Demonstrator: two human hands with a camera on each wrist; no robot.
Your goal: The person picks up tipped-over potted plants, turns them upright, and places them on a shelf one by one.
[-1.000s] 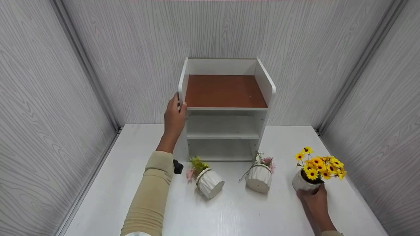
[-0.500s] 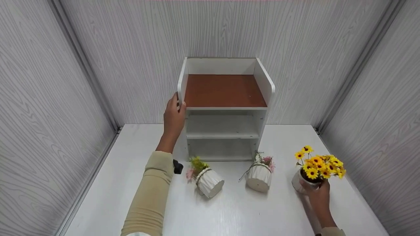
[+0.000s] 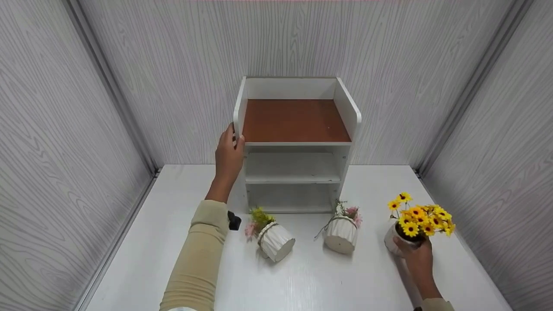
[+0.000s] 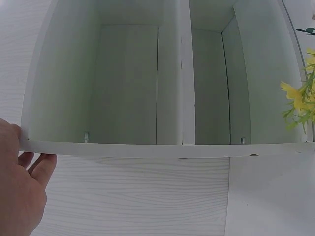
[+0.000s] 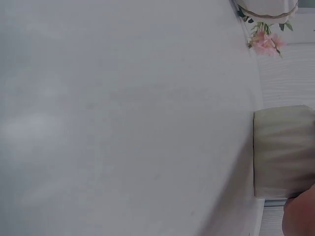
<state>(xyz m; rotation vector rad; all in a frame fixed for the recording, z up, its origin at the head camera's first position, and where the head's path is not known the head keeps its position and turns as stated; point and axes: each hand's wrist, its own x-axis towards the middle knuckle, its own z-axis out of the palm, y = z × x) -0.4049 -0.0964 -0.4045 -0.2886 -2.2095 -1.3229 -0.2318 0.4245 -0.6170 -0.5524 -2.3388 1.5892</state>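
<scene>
A white desk shelf (image 3: 299,144) with a brown top board (image 3: 298,121) stands against the back wall. My left hand (image 3: 229,153) grips its left side panel (image 3: 240,108), thumb at the front edge; the left wrist view also shows fingers (image 4: 43,169) curled around that panel (image 4: 123,150). On the right, my right hand (image 3: 418,259) holds a white flower pot (image 3: 395,242) of yellow flowers (image 3: 425,220), which stands upright. In the right wrist view the pot (image 5: 283,152) is at the right edge, a fingertip (image 5: 300,214) against it; most of the hand is out of that view.
Two more white flower pots lie tipped over in front of the shelf: one pot (image 3: 276,242) with pink and yellow-green flowers, another pot (image 3: 341,235) with pink ones. They rest on a white table (image 3: 319,285). Wood-patterned panels (image 3: 497,142) rise on three sides.
My right hand has shifted slightly up along the pot of yellow flowers, which stays in nearly the same place. The left hand keeps its hold on the shelf.
</scene>
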